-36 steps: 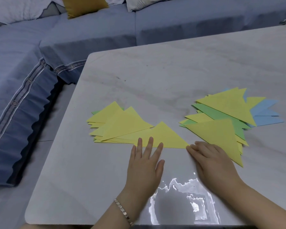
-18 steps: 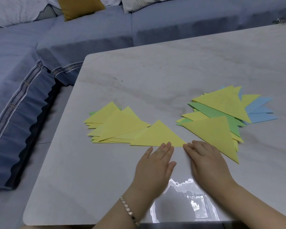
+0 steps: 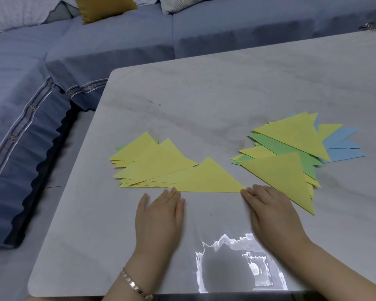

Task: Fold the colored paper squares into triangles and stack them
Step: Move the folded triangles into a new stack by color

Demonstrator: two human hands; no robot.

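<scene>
Left hand [image 3: 159, 216] and right hand [image 3: 271, 211] lie flat on the desk [image 3: 204, 105], fingers straight, holding nothing, fingertips at either end of the triangle [image 3: 208, 179]. The crease looks pressed, I'd say; next, slide it squarely onto the left pile [image 3: 152, 164].

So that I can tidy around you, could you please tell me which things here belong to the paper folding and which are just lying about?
In the job: front yellow triangle, left pile, right pile, left hand, right hand.
Lying about: blue sofa, mustard cushion, white pillows.
</scene>
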